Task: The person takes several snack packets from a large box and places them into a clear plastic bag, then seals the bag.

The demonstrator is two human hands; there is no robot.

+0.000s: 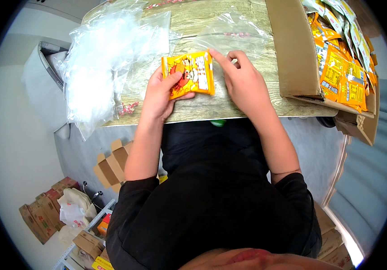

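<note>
- Wood-grain bench (226, 106); clear bags (95, 58) heaped left, box (292, 45) of sachets (344, 74) right.
- Orange packet (194, 74) between my hands, near the bench's front edge.
- Left hand (155, 93): fingers closed on the packet, thumb across its front.
- Right hand (248, 83): index at its top right corner; can't tell whether I'm pinching.
- Risks, my judgement: slack left grip, packet could twist under a push; too hard a squeeze might crease it; a brushing forearm could drag the bags.
</note>
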